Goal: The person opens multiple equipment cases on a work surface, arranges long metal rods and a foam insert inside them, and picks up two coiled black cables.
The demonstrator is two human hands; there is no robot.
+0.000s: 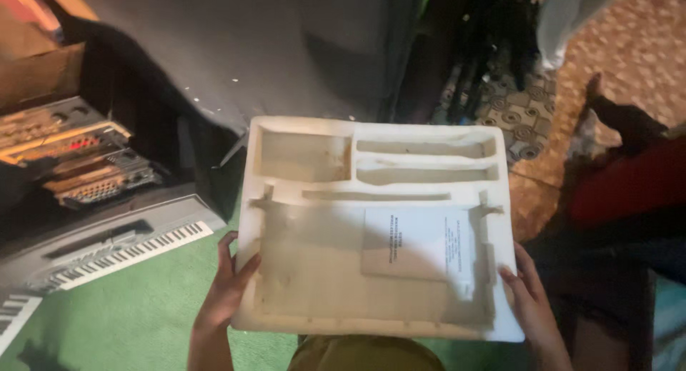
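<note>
Beside foam tray (321,271), keyboard (107,253)

Green floor covering (143,321) bears two electronic keyboards (107,251), perhaps stacked gear behind them.

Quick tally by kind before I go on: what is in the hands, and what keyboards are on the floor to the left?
Foam packing tray, held by left hand and right hand: 1
Paper leaflet lying in the tray: 1
Keyboards, one grey, one cut off at the edge: 2
Total: 4
</note>
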